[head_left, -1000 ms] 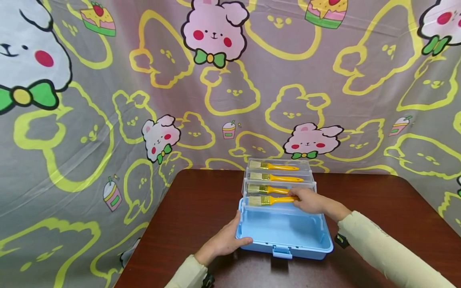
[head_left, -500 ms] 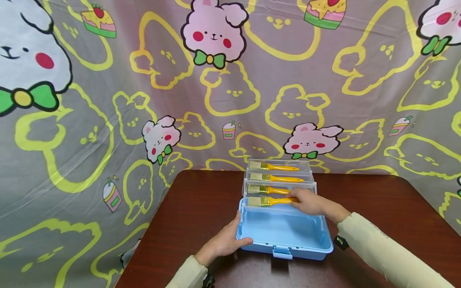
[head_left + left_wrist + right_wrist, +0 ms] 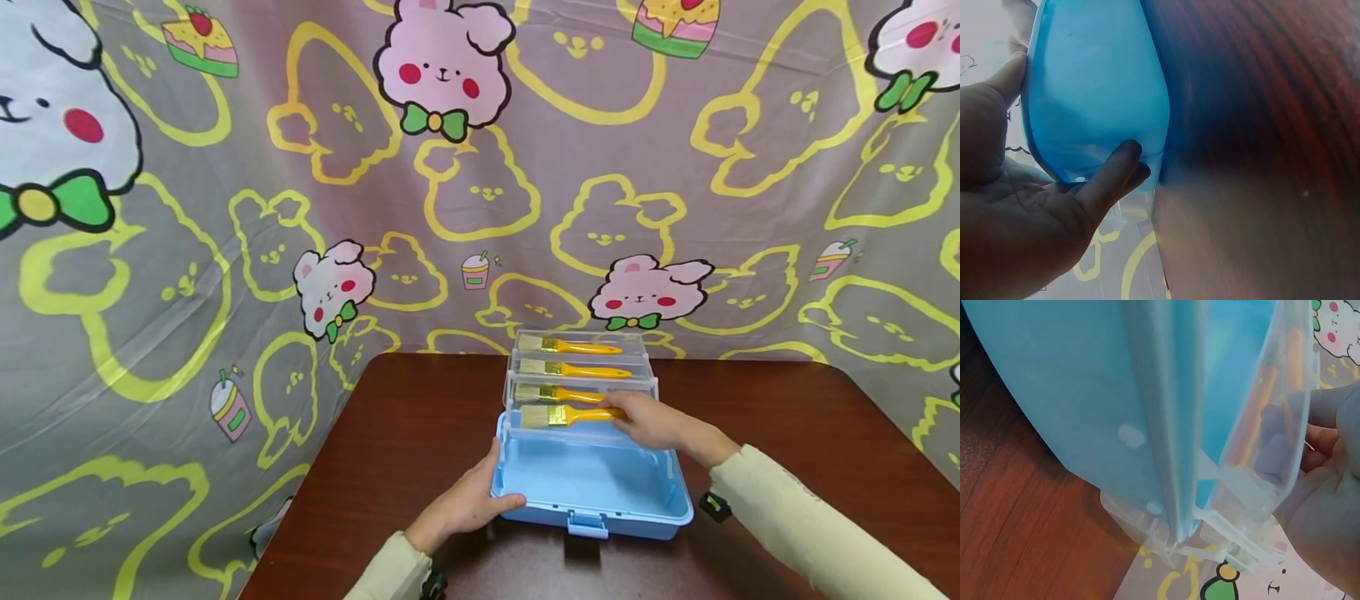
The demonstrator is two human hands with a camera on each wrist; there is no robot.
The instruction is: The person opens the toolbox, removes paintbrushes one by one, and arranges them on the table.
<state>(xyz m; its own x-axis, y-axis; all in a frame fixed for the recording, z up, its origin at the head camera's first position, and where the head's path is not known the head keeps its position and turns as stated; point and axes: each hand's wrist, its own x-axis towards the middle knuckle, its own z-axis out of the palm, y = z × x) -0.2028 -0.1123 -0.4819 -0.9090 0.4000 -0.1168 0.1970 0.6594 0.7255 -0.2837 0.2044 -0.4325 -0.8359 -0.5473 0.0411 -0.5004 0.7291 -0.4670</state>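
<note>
A light blue toolbox point(image 3: 596, 527) stands open on the table, its clear stepped trays point(image 3: 647, 364) raised at the back. Several paintbrushes with yellow handles and pale bristles lie in these trays, among them the rearmost paintbrush point(image 3: 572, 347). My right hand point(image 3: 648, 419) pinches the handle end of the front paintbrush point(image 3: 558, 416), which overlaps the lowest tray. In the right wrist view, orange-looking handles point(image 3: 1295, 362) show through the clear plastic by the fingers. My left hand point(image 3: 468, 497) holds the toolbox's front left corner, thumb along the front and fingers along the left side.
The dark reddish-brown table point(image 3: 420, 417) extends on both sides of the toolbox. A blue latch point(image 3: 587, 525) hangs from the toolbox front. Behind and to the left hangs a grey cloth point(image 3: 420, 208) printed with cartoon bunnies.
The front paintbrush has shifted slightly to the right and up in its tray, held by my right hand. My left hand has stayed at the toolbox corner.
</note>
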